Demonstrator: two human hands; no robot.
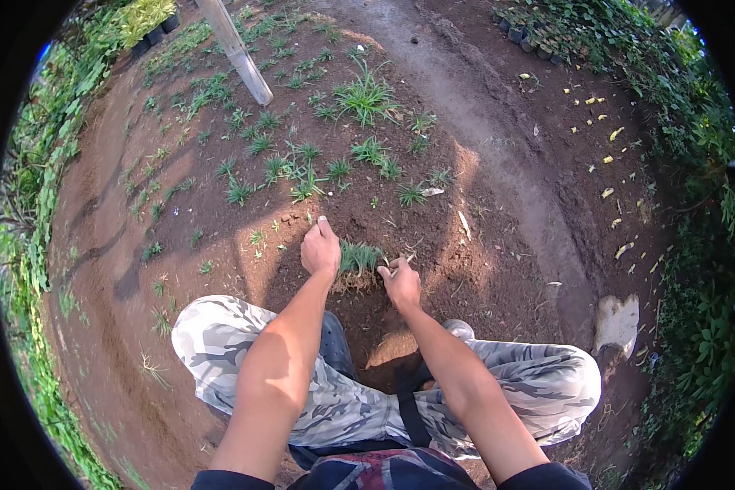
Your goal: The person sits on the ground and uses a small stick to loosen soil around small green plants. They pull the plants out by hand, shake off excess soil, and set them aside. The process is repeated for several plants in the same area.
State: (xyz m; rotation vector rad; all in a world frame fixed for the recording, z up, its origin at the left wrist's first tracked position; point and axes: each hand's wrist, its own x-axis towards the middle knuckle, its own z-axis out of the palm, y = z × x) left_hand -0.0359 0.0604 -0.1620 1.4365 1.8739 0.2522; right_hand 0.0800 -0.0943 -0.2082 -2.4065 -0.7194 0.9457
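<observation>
A dense clump of short grass-like seedlings (359,258) stands on the brown soil between my hands, with pale tangled roots (350,283) showing along its near side. My left hand (320,250) is curled at the clump's left, its thumb pointing away from me. A small green sprig (309,217) shows at its fingertips; I cannot tell whether it is pinched or grows behind them. On the right side, my right hand (401,283) pinches a thin pale stalk (411,258) close to the clump. The fingers' undersides are hidden.
Several grassy tufts (275,166) grow in the soil ahead, with a larger tuft (365,101) farther off. A wooden post (239,52) rises at upper left. At right are a pale stone block (617,324) and scattered yellow pieces (607,192). Potted plants (517,33) stand beyond.
</observation>
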